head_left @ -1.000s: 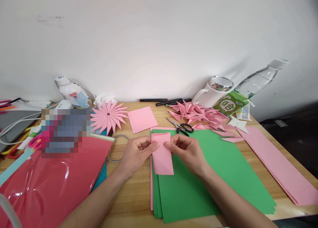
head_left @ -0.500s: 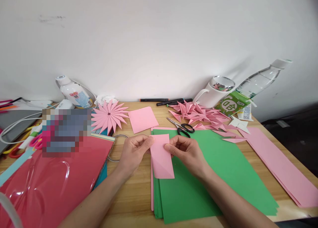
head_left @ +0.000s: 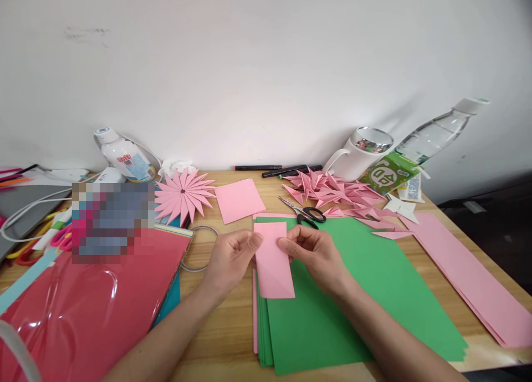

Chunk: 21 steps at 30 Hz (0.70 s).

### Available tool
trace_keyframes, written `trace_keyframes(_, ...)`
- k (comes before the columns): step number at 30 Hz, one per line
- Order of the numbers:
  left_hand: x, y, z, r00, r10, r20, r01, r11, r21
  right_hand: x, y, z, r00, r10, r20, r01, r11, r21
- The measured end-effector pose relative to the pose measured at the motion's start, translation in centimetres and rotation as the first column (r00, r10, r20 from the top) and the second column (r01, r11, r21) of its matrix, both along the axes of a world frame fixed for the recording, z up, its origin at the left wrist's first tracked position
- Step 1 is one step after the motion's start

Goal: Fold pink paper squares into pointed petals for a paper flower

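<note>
A folded pink paper rectangle (head_left: 274, 265) with a diagonal crease near its lower end is held upright between both hands. My left hand (head_left: 233, 254) pinches its upper left edge, thumb in front. On the opposite edge, my right hand (head_left: 316, 254) pinches it between thumb and fingers. Behind and below lies a stack of green paper (head_left: 366, 293), with pink sheets showing under its left edge. Small scissors (head_left: 305, 211) with black handles rest at the stack's top edge. Square pink paper (head_left: 240, 200) lies flat farther back, beside a pink folded-paper star (head_left: 183, 191).
Folded pink pieces (head_left: 332, 191) are heaped at the back right, before a white mug (head_left: 357, 157), a green box (head_left: 388, 172) and a water bottle (head_left: 440, 130). Pink strips (head_left: 469, 276) lie at right. A red folder (head_left: 100, 299) covers the left. Markers (head_left: 257, 167) lie by the wall.
Both hands and the paper have shifted slightly right. The paper is turned a little straighter, and its grip looks the same.
</note>
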<state>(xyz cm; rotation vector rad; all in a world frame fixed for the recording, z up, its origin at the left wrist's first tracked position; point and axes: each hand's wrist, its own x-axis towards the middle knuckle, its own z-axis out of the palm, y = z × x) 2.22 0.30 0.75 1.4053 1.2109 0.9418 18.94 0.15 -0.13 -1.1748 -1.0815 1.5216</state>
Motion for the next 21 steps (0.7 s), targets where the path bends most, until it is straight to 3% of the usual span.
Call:
trace_keyframes(7,0.2,-0.1,0.3,0.997,-0.075,-0.001,0.075,0.997,-0.007,-0.1,0.1,0.1,1.000,-0.014,-0.014,0.014,1.000,-0.012)
trace_keyframes(15,0.3,-0.1,-0.4,0.974,-0.201,0.106,0.219,0.956,-0.194,0.5,0.2,-0.4,0.997,-0.067,-0.041,0.069,0.997,0.045)
trace_keyframes(18,0.3,-0.2,-0.5,0.973,-0.210,0.096,0.226,0.950,-0.214,0.7,0.3,-0.8,0.995,-0.075,-0.060,0.079,0.995,0.056)
trace_keyframes(21,0.3,-0.3,-0.5,0.958,-0.218,0.185,0.266,0.916,-0.300,0.6,0.3,-1.0,0.995,-0.069,-0.076,0.073,0.996,0.052)
